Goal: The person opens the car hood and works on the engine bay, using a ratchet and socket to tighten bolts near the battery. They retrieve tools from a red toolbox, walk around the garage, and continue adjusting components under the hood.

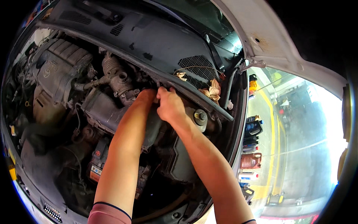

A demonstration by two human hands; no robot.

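Both my hands reach deep into a car's engine bay, close together below the edge of the black cowl panel (156, 37). My left hand (148, 95) goes down behind the black air filter box (102, 110), and its fingers are hidden. Beside it, my right hand (169, 106) is closed, with fingers curled and thumb toward the left hand; what it grips, if anything, is hidden. A ribbed intake hose (111, 67) lies left of my hands. To the right of them stands a pale reservoir with a dark round cap (200, 115).
An engine cover (56, 69) fills the left side, and a battery (96, 171) sits near my left forearm. Dry leaves (212, 90) lie on the cowl. The raised white hood (276, 41) hangs over the right. Several bottles, including a brown jug (250, 161), stand on the floor beyond the fender.
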